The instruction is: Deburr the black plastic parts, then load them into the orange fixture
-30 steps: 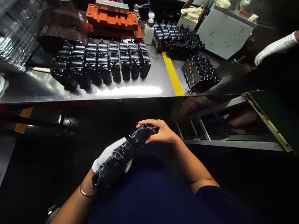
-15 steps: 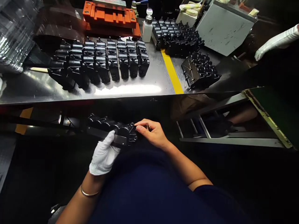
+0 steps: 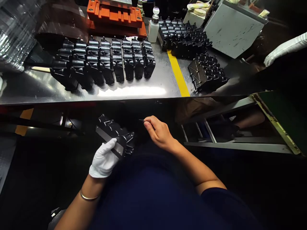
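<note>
My left hand [image 3: 104, 159], in a white glove, is closed round a black molded part [image 3: 112, 132] with rounded humps and small screw lugs. Its thumb presses on the part's flat side, and the part tilts down to the right. Bare and closed in a pinch, my right hand [image 3: 158, 131] is a short way right of the part, not touching it. From its fingertips sticks a thin, dark, pointed tool [image 3: 141, 120]; the rest of that tool is hidden in the fingers, and its exact kind is unclear.
Rows of similar black parts [image 3: 105, 60] stand on the metal bench [image 3: 129, 92]. More are stacked right of a yellow tape stripe [image 3: 178, 75]. Behind are an orange fixture [image 3: 115, 14] and a pump bottle [image 3: 153, 28]. A co-worker's gloved hand [image 3: 285, 48] shows at right, above a metal frame [image 3: 237, 145].
My right hand has drawn away from the end of the part, baring the tool's tip. My left hand has tilted the part more steeply and moved it slightly left.
</note>
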Tool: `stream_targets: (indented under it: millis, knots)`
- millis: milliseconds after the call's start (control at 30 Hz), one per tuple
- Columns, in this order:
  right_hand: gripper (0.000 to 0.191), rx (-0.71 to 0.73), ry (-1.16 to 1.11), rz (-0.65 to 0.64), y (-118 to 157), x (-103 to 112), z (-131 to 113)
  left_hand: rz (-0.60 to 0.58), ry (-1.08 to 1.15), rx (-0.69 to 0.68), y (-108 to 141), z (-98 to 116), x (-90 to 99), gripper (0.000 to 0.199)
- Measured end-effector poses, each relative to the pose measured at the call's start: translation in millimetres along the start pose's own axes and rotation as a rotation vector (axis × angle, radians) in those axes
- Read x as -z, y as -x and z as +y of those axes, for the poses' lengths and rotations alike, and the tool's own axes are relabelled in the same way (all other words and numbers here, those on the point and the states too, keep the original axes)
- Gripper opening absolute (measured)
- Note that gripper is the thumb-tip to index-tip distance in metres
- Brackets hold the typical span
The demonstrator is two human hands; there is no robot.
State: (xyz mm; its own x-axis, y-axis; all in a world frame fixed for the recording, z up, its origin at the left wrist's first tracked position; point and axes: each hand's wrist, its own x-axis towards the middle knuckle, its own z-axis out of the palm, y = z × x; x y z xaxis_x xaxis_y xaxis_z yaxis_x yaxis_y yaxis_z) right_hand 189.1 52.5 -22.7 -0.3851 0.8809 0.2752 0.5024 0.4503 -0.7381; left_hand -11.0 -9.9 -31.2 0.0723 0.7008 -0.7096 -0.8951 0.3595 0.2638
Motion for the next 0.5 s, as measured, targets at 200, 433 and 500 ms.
stream_targets:
  millis: [200,433,500]
  knots:
    - [0.043,0.428,-0.106,-0.384,-4.5,16.8,-14.2,-0.296,-0.343,-0.053,2.7,4.2,16.2,0.031]
    - [0.06,0.509,0.123,-0.19,-5.2,9.2,-10.8,-0.275,-0.252,-0.066,1.6,-7.9,11.3,0.016]
    - [0.06,0.543,0.169,-0.128,-5.3,8.0,-9.5,-0.224,-0.199,-0.044,2.2,-11.4,9.2,0.013]
